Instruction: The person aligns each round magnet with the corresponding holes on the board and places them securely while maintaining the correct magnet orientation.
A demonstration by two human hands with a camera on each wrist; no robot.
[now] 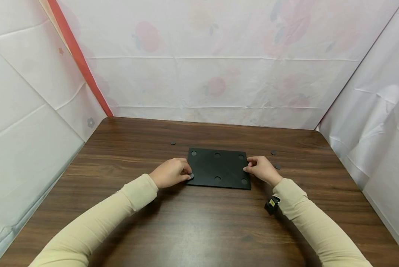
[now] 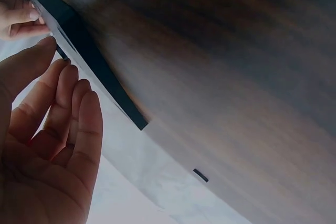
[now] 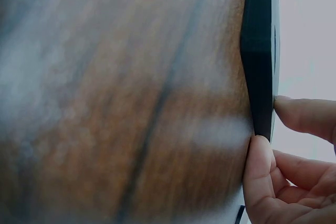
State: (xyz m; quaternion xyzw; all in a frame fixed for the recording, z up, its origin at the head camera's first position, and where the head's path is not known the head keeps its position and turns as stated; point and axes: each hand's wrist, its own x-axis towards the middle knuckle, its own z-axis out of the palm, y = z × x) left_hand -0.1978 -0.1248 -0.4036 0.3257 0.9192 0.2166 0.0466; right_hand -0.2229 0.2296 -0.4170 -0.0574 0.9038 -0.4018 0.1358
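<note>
The fingers of the right hand [image 1: 261, 168] pinch the right edge of the black plate [image 1: 217, 167]. The left hand [image 1: 169, 172] has curled fingers pinching a small disc [image 1: 191, 175] at the plate's left front corner (plate lies flat on the table [image 1: 199, 222]). Loose discs [image 1: 273, 152] lie near.

Dark wooden table [image 1: 199, 230], black plate [image 1: 218, 167], three small black discs [image 1: 273, 152]

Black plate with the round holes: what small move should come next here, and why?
Probably press the disc under the left hand into the black plate at its near-left corner. The right hand pinches the plate's right edge, and loose discs lie on the table.
</note>
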